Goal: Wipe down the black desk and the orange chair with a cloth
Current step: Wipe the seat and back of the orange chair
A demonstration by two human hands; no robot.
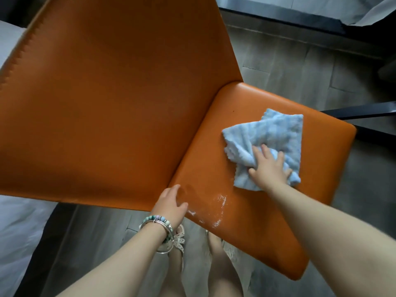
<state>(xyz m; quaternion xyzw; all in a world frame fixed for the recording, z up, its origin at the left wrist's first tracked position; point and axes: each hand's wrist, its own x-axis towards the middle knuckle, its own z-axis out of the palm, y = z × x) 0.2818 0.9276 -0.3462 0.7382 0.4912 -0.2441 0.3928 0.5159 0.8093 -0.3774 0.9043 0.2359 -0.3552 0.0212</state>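
Fingers (pixel 265 150) of the right hand (pixel 269 166) spread flat on a fluffy light-blue cloth (pixel 278 131) on the wet-streaked seat of the orange leather chair (pixel 128 103); left hand (pixel 169 202) grips its edge.

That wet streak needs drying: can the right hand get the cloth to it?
Probably yes. The right hand presses the cloth on the orange chair seat, and only bare seat lies between it and the wet streak; the left hand rests beside the streak, not on it.
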